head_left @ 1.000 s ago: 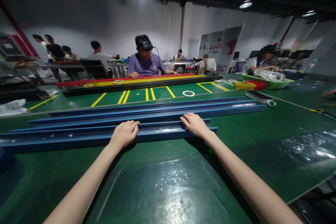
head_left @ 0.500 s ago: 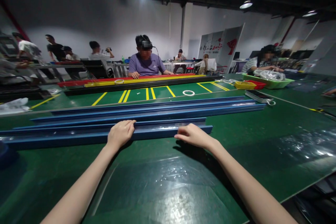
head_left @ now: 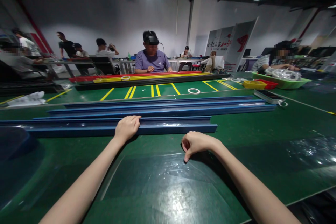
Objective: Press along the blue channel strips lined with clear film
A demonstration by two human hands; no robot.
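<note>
My left hand (head_left: 127, 127) is closed around the nearest blue channel (head_left: 168, 128), its fingers hooked over the front wall into the trough. A clear plastic strip seems to line that trough, shining in places. My right hand (head_left: 197, 143) hovers over the green table just in front of the channel's right part, off the channel. Its fingers curl and the thumb points down, apart from them; nothing shows between them. Behind lie more blue channels (head_left: 162, 109), parallel to the near one.
A clear plastic sheet (head_left: 147, 182) covers the near table. At the back right sit a phone-like device (head_left: 269, 97), a yellow tray (head_left: 254, 84) and a green basket (head_left: 294, 83). A white ring (head_left: 193, 91) lies mid-table. A co-worker (head_left: 152, 59) sits opposite behind red, yellow and black strips.
My right hand has come off the channel's front edge, moving toward me, and its thumb has parted downward from the fingers. My left hand keeps its hold. The camera view has shifted slightly.
</note>
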